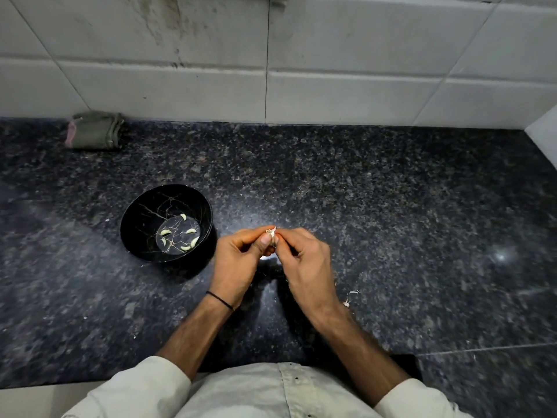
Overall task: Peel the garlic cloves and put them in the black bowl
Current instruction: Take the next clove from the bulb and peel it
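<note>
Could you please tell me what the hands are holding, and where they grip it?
A garlic clove, pinched between both hands: the left hand on its left side, the right hand on its right.

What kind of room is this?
Probably a kitchen: a dark speckled stone counter meets a white tiled wall, and garlic is being peeled beside a black bowl holding peeled cloves.

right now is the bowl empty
No, several peeled cloves lie inside the bowl.
</note>
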